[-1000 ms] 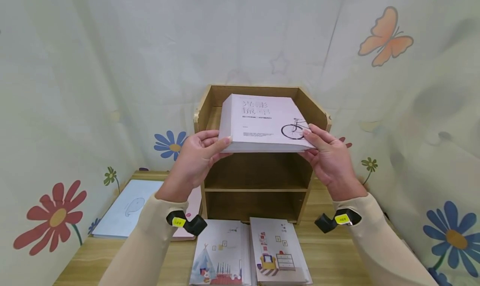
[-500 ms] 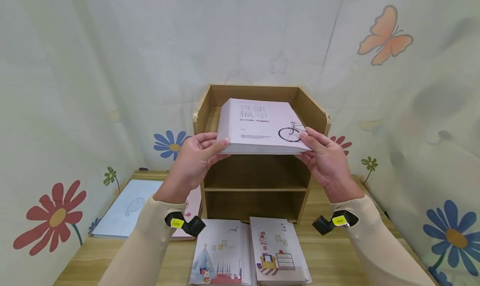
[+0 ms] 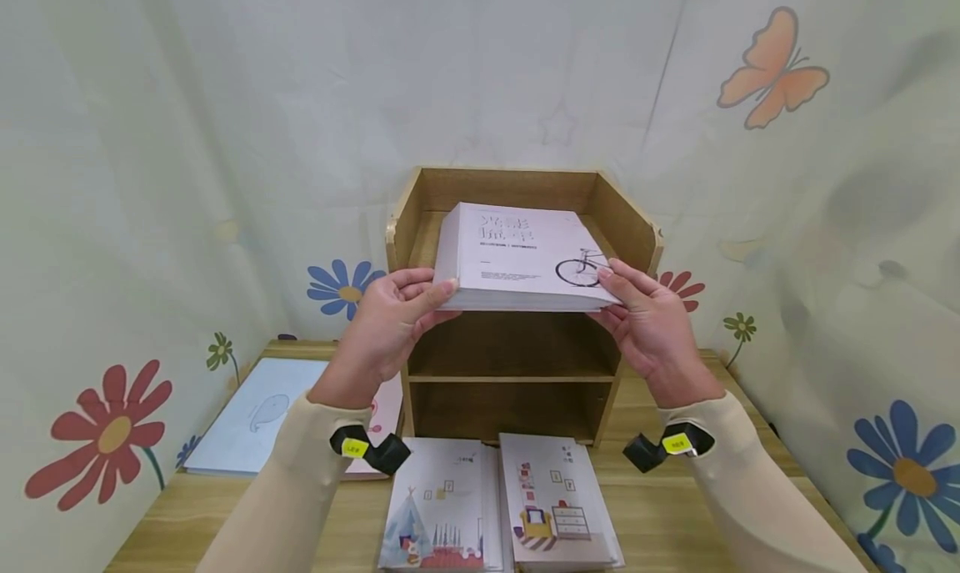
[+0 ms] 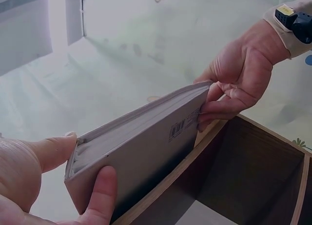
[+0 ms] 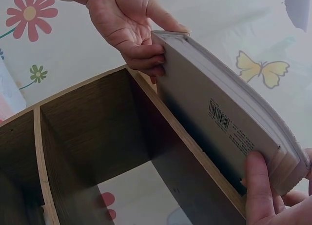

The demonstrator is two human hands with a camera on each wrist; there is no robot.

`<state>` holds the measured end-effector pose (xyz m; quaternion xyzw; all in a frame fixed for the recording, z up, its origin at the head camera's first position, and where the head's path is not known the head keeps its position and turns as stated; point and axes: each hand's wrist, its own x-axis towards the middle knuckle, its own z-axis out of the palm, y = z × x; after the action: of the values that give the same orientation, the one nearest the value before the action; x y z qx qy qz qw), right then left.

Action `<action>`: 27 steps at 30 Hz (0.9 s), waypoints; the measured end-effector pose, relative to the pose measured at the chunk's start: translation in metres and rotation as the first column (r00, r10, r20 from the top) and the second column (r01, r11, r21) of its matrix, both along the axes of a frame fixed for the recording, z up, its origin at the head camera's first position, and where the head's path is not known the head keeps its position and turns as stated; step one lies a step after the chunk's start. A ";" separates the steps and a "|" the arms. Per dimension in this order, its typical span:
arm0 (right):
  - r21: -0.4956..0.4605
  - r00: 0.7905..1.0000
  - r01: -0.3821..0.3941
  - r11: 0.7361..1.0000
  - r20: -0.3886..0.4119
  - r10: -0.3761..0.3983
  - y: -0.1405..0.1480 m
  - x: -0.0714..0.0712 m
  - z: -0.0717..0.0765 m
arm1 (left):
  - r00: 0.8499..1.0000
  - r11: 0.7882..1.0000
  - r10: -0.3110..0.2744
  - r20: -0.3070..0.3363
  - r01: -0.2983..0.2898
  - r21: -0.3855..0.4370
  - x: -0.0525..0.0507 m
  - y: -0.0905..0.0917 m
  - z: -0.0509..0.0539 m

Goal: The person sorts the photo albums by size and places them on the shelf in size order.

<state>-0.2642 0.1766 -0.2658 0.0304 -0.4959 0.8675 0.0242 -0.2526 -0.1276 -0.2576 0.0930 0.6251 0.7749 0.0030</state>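
A thick white book with a bicycle print lies flat between my two hands, over the top of the wooden shelf unit. Its near left corner is gripped by my left hand, thumb above and fingers beneath. My right hand pinches the near right corner the same way. From below, the left wrist view shows the book's barcoded back close to the top board's front edge; whether they touch I cannot tell. The book hides much of that board.
On the wooden table, two white illustrated books lie side by side before the shelf. A light blue book and a pink one lie to the left. A flower-printed curtain surrounds the table.
Both hands have lowered the book slightly toward the shelf top and moved it a little left. Their grip looks the same.
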 end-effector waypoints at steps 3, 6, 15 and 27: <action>-0.002 1.000 0.001 1.000 0.002 -0.001 0.000 0.000 -0.001 | 1.000 1.000 -0.001 -0.004 0.001 0.002 -0.001 0.001 -0.001; -0.004 1.000 -0.001 1.000 0.007 0.001 0.001 0.000 -0.001 | 1.000 1.000 0.003 -0.002 -0.003 -0.002 -0.001 0.001 -0.002; -0.016 1.000 -0.002 1.000 0.004 0.002 0.002 -0.003 -0.005 | 1.000 1.000 -0.002 0.001 0.002 -0.018 -0.002 0.003 -0.004; 0.018 1.000 0.019 1.000 0.010 -0.019 0.001 -0.004 -0.010 | 0.999 0.993 0.034 -0.028 -0.037 -0.114 -0.003 0.001 -0.010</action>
<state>-0.2682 0.1775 -0.2759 0.0217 -0.5041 0.8629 0.0295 -0.2556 -0.1269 -0.2679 0.0916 0.6700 0.7366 -0.0135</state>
